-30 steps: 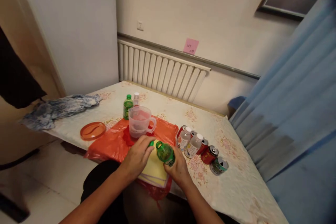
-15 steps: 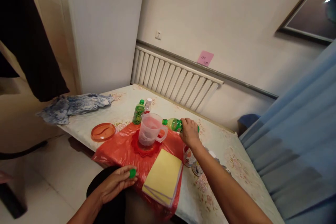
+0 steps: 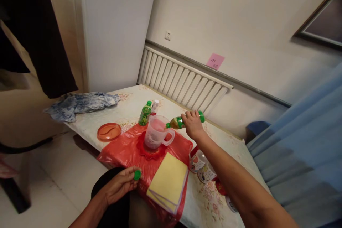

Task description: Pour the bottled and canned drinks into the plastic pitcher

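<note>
Green bottle (image 3: 177, 123), tipped neck-down: the right hand (image 3: 192, 124) wraps round it, mouth at the jug's rim. Plastic jug (image 3: 153, 137): stands on a red dish (image 3: 151, 155), toward the far edge of the red sheet (image 3: 117, 153). Green cap (image 3: 137, 175): the left hand (image 3: 121, 185) pinches it by the table's near edge.

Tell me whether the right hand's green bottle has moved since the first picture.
Yes: against the pitcher, the green bottle has moved forward, from over the yellow cloth to near the pitcher's rim.
</note>
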Demonstrator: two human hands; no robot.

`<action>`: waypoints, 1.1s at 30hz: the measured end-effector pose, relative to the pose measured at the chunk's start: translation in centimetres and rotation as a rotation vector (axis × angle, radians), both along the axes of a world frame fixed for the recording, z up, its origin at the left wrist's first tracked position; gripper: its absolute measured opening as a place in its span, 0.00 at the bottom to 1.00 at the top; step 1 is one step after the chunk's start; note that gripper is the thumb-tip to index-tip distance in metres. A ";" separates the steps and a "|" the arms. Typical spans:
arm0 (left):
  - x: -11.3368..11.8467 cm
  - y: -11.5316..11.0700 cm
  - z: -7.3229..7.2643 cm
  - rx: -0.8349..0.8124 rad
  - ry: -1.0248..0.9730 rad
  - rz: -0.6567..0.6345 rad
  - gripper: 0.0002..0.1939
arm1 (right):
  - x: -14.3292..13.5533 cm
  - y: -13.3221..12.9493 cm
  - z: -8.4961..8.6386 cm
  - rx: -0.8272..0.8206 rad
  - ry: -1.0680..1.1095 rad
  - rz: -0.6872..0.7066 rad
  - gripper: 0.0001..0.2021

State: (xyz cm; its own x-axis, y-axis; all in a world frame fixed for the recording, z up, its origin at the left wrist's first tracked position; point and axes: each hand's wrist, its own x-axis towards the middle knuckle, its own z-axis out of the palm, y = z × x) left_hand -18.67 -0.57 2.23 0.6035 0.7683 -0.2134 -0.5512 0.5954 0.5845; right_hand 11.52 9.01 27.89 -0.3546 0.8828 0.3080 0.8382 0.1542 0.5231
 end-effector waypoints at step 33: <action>0.2 -0.1 0.7 0.011 0.050 0.019 0.16 | -2.9 1.1 2.4 -0.023 -0.119 0.252 0.13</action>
State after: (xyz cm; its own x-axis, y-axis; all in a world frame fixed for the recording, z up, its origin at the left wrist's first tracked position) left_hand -18.45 -0.71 2.97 0.5772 0.7823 -0.2342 -0.5324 0.5780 0.6184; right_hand 8.63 10.13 30.25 -0.5965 0.7684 0.2319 0.7050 0.3635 0.6090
